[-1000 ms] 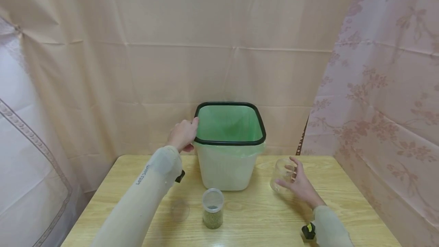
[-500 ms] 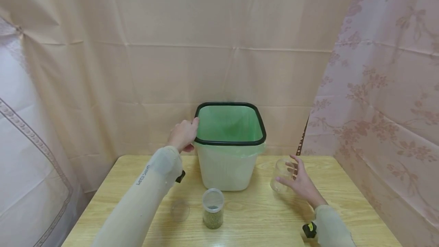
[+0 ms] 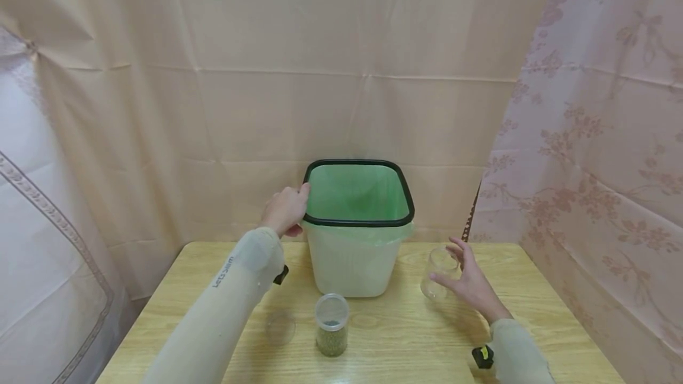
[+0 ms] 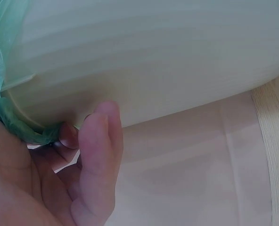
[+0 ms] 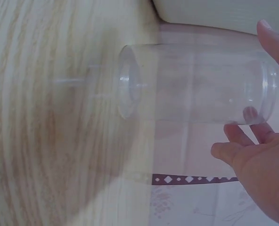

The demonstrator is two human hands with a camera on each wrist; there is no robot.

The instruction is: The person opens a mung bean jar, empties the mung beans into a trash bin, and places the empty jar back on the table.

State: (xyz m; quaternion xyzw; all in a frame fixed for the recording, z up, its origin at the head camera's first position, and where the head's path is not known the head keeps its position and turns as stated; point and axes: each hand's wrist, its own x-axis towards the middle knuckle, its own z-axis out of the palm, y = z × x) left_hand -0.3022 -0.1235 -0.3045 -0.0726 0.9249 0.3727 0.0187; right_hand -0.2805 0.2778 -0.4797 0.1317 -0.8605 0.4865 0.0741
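Observation:
A white trash bin (image 3: pixel 352 262) stands near the back of the table, with a green bag (image 3: pixel 357 191) inside it and a black rim ring (image 3: pixel 358 222) on top. My left hand (image 3: pixel 285 209) grips the bin's left edge, thumb over the ring; in the left wrist view its fingers (image 4: pixel 99 150) curl under the gathered bag edge. To the right of the bin, an empty clear jar (image 5: pixel 196 82) stands upright on the table. Around its upper part, my right hand (image 3: pixel 472 280) is spread loosely, the thumb (image 5: pixel 276 44) apart from the wall and fingertips right at its side.
A clear jar partly filled with greenish grains (image 3: pixel 332 339) stands in front of the bin. Left of it lies a clear round lid (image 3: pixel 280 328). Beige cloth (image 3: pixel 341 76) hangs behind the wooden table (image 3: pixel 395 348), and floral cloth (image 3: pixel 603 135) at the right.
My right hand has loosened and drawn slightly to the right, with its fingers spread wider around the clear jar. The left hand and the bin have stayed put.

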